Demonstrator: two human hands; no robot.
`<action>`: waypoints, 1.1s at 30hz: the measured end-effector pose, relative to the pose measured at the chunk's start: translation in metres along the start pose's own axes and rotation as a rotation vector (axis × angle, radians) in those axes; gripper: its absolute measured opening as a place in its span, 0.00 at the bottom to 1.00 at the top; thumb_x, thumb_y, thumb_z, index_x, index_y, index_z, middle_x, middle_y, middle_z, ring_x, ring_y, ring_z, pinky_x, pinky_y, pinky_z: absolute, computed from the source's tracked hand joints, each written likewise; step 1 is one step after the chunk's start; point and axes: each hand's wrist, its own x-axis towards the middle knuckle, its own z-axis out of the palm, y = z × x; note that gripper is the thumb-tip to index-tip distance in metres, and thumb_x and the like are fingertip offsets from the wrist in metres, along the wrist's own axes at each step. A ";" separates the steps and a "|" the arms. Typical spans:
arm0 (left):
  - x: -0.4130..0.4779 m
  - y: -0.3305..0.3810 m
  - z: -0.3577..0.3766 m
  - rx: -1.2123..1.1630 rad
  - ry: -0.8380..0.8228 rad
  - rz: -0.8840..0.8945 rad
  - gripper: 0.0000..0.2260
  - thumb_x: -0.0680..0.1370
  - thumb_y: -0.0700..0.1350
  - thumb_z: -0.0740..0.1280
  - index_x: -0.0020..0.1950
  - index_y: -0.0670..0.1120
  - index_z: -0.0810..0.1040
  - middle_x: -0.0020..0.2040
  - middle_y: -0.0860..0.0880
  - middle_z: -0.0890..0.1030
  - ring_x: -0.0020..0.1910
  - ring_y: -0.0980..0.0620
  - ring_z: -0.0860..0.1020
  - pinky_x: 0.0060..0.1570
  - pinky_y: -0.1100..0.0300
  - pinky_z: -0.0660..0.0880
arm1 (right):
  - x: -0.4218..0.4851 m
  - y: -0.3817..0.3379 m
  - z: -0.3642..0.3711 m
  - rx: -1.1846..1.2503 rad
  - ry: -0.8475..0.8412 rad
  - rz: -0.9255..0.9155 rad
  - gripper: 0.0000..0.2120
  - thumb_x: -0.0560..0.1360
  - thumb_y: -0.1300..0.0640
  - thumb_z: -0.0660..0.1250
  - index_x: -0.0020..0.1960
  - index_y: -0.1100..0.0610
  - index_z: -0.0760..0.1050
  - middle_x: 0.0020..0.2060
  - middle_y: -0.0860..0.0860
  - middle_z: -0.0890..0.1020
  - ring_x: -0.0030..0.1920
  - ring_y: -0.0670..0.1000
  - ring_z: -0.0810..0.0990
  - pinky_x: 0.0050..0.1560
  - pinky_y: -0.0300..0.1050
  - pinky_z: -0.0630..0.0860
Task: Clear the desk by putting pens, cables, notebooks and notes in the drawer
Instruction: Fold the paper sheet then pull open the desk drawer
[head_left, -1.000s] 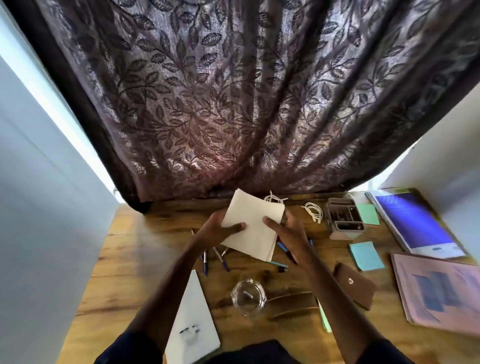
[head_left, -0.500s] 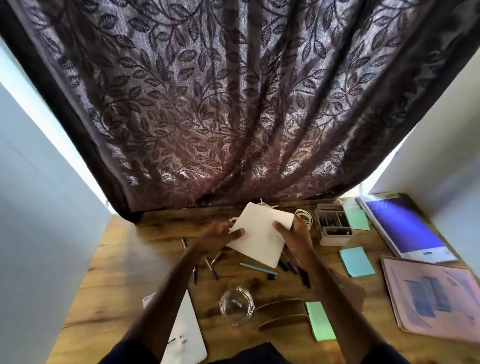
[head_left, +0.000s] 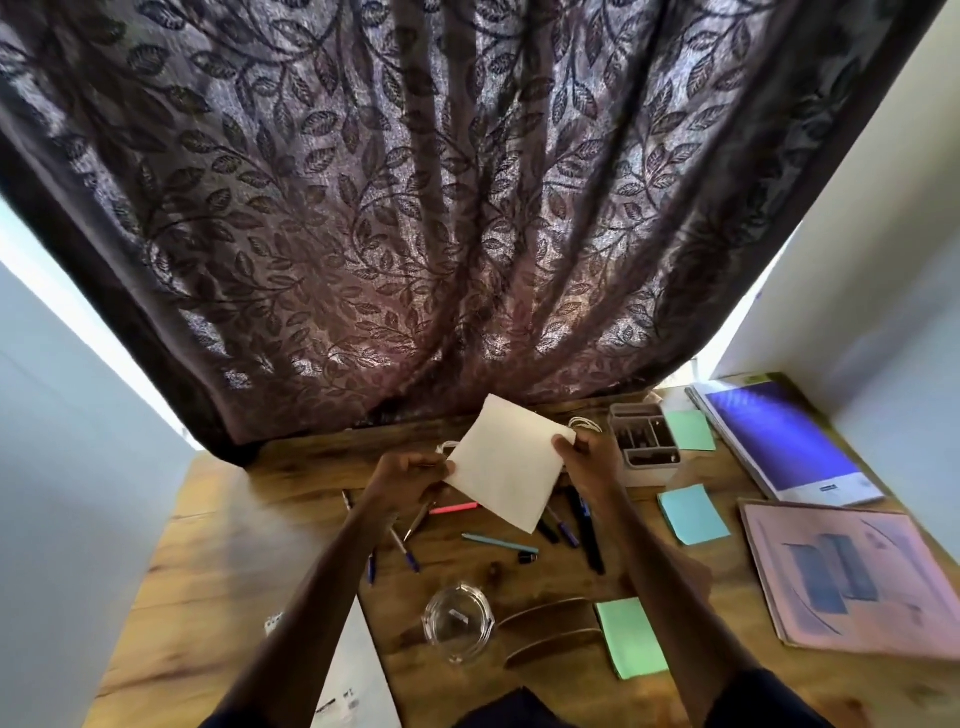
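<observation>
Both hands hold a white folded paper (head_left: 506, 470) up above the wooden desk (head_left: 249, 545). My left hand (head_left: 410, 475) pinches its left corner, my right hand (head_left: 589, 462) grips its right corner. Under it lie several pens (head_left: 501, 543), among them a teal one, blue ones (head_left: 405, 551), dark markers (head_left: 587, 530) and a pink one (head_left: 454, 508). A white cable (head_left: 584, 423) coils at the back. Sticky note pads lie to the right: blue (head_left: 693, 514), green (head_left: 631, 644) and green (head_left: 691, 430). A blue notebook (head_left: 784, 447) and a pink notebook (head_left: 852, 577) lie at far right.
A grey organiser tray (head_left: 647, 441) stands behind my right hand. A glass ashtray (head_left: 457, 623) sits near the front, beside a brown wooden holder (head_left: 550, 629). A white sheet (head_left: 353, 675) lies at front left. A dark patterned curtain (head_left: 441, 234) hangs behind the desk, white walls on both sides.
The view has tilted up and the hands with the white paper sit lower in frame; the paper stays held by both hands, and a pink pen and green pad now show.
</observation>
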 end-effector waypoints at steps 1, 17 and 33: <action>0.002 0.001 0.001 -0.046 -0.028 -0.024 0.11 0.75 0.36 0.73 0.57 0.34 0.83 0.52 0.38 0.85 0.49 0.41 0.85 0.48 0.54 0.84 | 0.001 -0.001 -0.001 -0.021 0.017 0.000 0.10 0.78 0.52 0.70 0.53 0.58 0.83 0.43 0.49 0.85 0.40 0.42 0.81 0.36 0.39 0.76; 0.001 0.007 0.026 -0.134 0.104 -0.049 0.05 0.71 0.35 0.78 0.45 0.42 0.87 0.43 0.41 0.87 0.42 0.42 0.86 0.44 0.54 0.84 | -0.020 -0.023 -0.010 -0.201 0.189 -0.269 0.08 0.73 0.55 0.75 0.52 0.55 0.84 0.43 0.45 0.84 0.41 0.43 0.80 0.41 0.32 0.71; -0.011 -0.008 0.054 -0.193 0.111 -0.046 0.07 0.70 0.36 0.78 0.47 0.39 0.86 0.42 0.40 0.86 0.39 0.46 0.86 0.41 0.57 0.83 | -0.071 -0.021 0.029 -0.167 -0.053 -0.497 0.13 0.74 0.41 0.73 0.47 0.52 0.85 0.40 0.44 0.86 0.38 0.41 0.83 0.38 0.42 0.80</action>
